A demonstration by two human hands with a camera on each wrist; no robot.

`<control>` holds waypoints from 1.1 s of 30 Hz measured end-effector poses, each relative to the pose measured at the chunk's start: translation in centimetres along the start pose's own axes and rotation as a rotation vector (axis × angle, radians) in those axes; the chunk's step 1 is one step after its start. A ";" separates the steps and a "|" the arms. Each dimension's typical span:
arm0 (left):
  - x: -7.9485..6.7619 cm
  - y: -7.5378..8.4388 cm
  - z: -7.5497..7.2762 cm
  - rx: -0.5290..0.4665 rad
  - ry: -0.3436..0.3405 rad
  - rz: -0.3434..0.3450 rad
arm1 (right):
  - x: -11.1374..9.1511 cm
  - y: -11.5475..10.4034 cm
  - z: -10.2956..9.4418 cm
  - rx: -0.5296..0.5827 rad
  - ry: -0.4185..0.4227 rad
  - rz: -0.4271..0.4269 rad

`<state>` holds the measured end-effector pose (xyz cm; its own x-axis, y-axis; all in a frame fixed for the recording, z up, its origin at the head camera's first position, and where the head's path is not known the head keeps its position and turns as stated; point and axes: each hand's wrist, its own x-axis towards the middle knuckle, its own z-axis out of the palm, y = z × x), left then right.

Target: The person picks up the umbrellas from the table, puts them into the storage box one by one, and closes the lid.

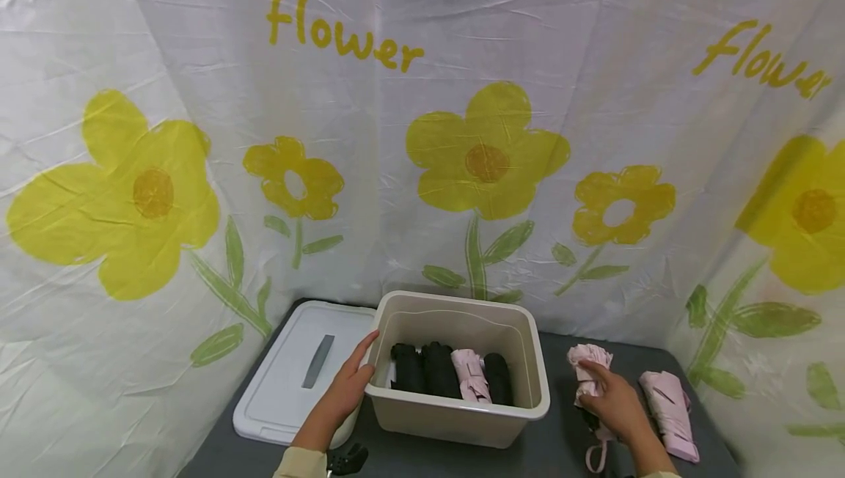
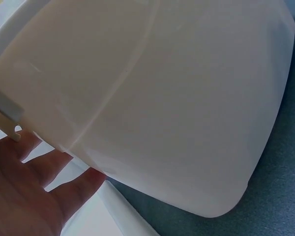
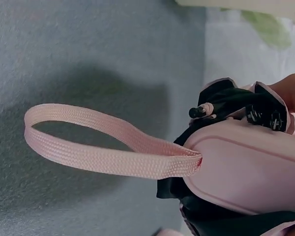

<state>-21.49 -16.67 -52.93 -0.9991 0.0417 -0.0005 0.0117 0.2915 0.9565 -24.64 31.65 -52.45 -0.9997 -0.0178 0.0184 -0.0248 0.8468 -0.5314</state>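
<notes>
My right hand grips a folded pink umbrella, right of the storage box. Its pink wrist strap hangs in a loop below the pale pink handle, with dark lining fabric bunched around that handle. At the left side of the beige box, my left hand touches the wall and rim, its fingers spread and fairly straight in the left wrist view. Inside the box stand a row of folded umbrellas: a pink umbrella between black ones, including a black umbrella at the right.
Left of the box lies a white lid with a grey handle. Another folded pink umbrella lies on the dark grey table, right of my right hand. Behind the table hangs a white curtain printed with yellow flowers.
</notes>
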 end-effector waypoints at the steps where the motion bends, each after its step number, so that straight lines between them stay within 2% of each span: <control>1: 0.0 0.0 0.0 0.000 0.000 -0.001 | 0.0 -0.2 0.0 -0.002 0.006 -0.011; 33: 0.4 -0.4 0.1 -0.024 -0.001 0.006 | -0.9 -8.3 -4.1 0.009 0.063 -0.197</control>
<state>-21.84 -16.72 -53.35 -0.9990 0.0441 0.0051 0.0168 0.2684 0.9632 -23.51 26.81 -44.58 -0.9732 -0.1488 0.1753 -0.2199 0.8257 -0.5195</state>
